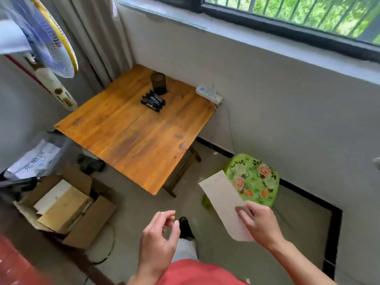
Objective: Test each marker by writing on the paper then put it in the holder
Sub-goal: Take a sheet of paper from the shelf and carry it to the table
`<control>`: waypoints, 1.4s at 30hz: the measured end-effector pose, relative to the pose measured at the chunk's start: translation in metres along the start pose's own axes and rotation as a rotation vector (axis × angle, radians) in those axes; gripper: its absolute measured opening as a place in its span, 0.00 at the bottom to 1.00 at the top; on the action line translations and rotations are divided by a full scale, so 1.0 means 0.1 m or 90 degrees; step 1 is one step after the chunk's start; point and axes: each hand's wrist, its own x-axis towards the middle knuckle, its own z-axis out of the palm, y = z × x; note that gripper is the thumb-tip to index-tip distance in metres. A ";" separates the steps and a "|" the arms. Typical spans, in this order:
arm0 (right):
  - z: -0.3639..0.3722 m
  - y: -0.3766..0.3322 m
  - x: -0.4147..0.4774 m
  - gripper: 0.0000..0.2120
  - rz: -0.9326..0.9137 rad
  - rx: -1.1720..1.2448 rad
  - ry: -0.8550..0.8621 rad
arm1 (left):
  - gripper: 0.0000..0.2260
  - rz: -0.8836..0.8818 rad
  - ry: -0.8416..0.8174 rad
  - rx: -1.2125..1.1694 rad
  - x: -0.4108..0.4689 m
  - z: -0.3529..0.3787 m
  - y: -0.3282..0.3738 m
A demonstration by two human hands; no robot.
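Several black markers (153,101) lie in a loose pile on the far part of the wooden table (127,138). Just behind them stands a black mesh holder (158,82), upright. My right hand (260,224) grips the lower end of a narrow white sheet of paper (223,199), held in the air in front of a green stool, well short of the table. My left hand (159,237) hovers lower in the view with curled, slightly parted fingers and nothing in it.
A green floral plastic stool (254,179) stands right of the table by the wall. A white power strip (208,94) lies at the table's back right corner. An open cardboard box (65,206) sits on the floor at left, and a standing fan (47,38) behind it.
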 end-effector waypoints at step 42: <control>2.19 -0.79 5.49 0.04 -0.254 -0.013 -0.533 | 0.10 -0.350 0.468 -0.031 3.45 1.71 -1.23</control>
